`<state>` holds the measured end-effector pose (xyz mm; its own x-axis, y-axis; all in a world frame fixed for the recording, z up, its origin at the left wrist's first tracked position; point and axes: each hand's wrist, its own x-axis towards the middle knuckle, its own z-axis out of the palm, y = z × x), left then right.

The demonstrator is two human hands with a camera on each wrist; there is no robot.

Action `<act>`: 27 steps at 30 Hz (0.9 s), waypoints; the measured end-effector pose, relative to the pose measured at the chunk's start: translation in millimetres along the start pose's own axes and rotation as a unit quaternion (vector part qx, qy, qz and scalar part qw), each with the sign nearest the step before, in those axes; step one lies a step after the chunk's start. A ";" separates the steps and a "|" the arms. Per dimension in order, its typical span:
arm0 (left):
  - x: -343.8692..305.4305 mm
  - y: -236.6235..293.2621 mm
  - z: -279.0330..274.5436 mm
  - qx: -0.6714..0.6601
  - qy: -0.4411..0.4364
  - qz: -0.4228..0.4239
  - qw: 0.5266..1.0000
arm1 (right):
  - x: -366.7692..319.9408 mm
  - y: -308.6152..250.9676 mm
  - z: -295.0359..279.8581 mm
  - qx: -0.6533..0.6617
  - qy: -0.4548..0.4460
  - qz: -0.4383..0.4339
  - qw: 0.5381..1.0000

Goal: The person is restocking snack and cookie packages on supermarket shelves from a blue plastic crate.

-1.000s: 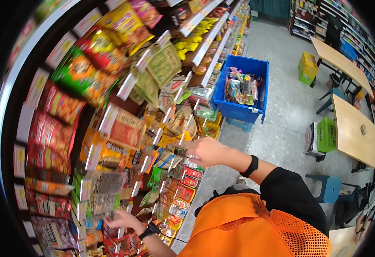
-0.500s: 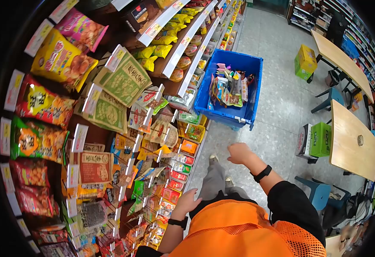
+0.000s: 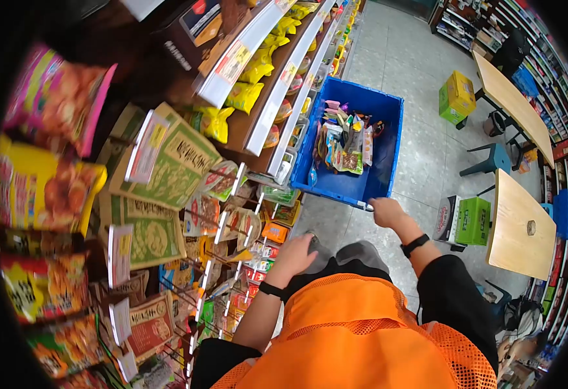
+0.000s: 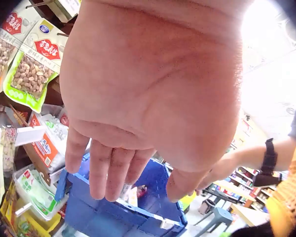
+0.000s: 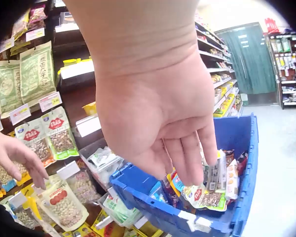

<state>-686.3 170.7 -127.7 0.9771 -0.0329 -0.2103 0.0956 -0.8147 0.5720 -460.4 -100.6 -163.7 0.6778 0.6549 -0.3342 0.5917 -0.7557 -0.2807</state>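
A blue plastic bin [image 3: 395,139] stands ahead of the person, holding a pile of snack packets [image 3: 345,146]. My right hand [image 3: 387,211] reaches to the bin's near right corner, its fingertips right at the rim in the head view. In the right wrist view that hand's relaxed fingers [image 5: 190,153] hang in front of the bin, with nothing held. Lower and to the left, my left hand [image 3: 293,257] hovers beside the shelf of hanging packets, empty, its fingers [image 4: 101,170] loosely extended with the thumb apart.
Hanging snack packets [image 3: 157,165] with price tags fill the rack on the left. Shelves with yellow packets [image 3: 245,96] run along the bin's left side. On the right are wooden tables [image 3: 520,227], a blue stool [image 3: 488,159] and a green box [image 3: 473,220] on the grey tiled floor.
Both hands have come away from the hanging packets. The right hand moved over to the bin's near corner, while the left drew back toward the body. The head view has turned and moved closer to the bin.
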 end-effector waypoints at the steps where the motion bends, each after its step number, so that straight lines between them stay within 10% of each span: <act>1: -2.7 -12.7 6.9 -0.005 0.014 -0.017 1.000 | 9.1 -2.5 -1.8 -0.003 -0.007 -0.008 1.000; 5: -39.2 -20.2 8.7 -0.032 -0.046 -0.132 0.990 | 79.1 -38.2 26.5 0.030 0.008 -0.065 0.997; 10: -122.4 -12.3 45.2 -0.046 -0.028 -0.265 0.963 | 150.0 -65.2 65.7 -0.061 -0.195 -0.129 0.970; 16: -209.1 80.9 103.0 -0.134 0.041 -0.484 0.864 | 180.6 -85.6 123.8 -0.135 -0.271 -0.216 0.928; 27: -188.1 230.8 157.4 -0.235 0.104 -0.551 0.794 | 191.1 -31.3 171.8 -0.212 -0.267 -0.249 0.907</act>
<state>-878.0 -102.3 -80.9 0.2576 0.6854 -0.6811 0.9266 0.0245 0.3752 -424.3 46.9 -373.3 0.0401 0.7321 -0.6801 0.9575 -0.2228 -0.1834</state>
